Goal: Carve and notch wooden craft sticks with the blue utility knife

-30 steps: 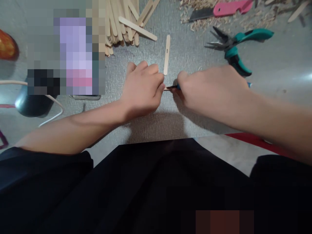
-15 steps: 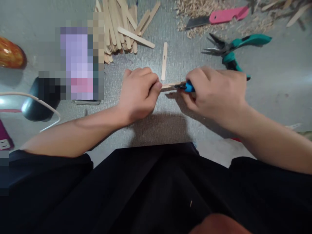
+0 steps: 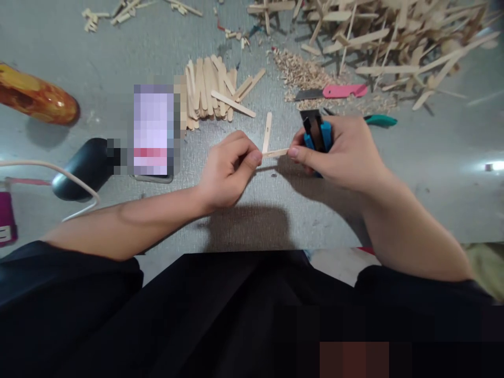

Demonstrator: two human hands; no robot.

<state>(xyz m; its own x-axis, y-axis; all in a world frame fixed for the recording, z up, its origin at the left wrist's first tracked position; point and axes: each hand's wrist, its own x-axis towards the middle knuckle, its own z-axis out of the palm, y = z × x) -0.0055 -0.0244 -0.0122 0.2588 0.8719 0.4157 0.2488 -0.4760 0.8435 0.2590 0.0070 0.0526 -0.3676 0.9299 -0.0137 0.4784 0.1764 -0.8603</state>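
Note:
My left hand (image 3: 232, 170) is closed, its thumb and finger pinching the left end of a wooden popsicle stick (image 3: 280, 153). The stick has a small slot in its middle and is held just above the table. At the stick's other end, my right hand (image 3: 338, 152) pinches it between thumb and fingertip. That same hand also grips a blue-and-black utility knife (image 3: 314, 126), held upright against the palm; its lower part is mostly hidden by the fingers. Just beyond the held stick lies another slotted popsicle stick (image 3: 268, 131).
A pile of popsicle sticks (image 3: 205, 86) lies beside a blurred phone (image 3: 151, 131). Wood shavings (image 3: 303, 71), a pink cutter knife (image 3: 342, 91) and green-handled pliers (image 3: 380, 121) are beyond my right hand. At left are a black mouse (image 3: 84, 170) and an orange-brown bottle-like object (image 3: 39, 100).
The knife has come off the stick and turned upright in my right hand, whose thumb and finger now pinch the stick's right end. The view has tilted to show more of the far table.

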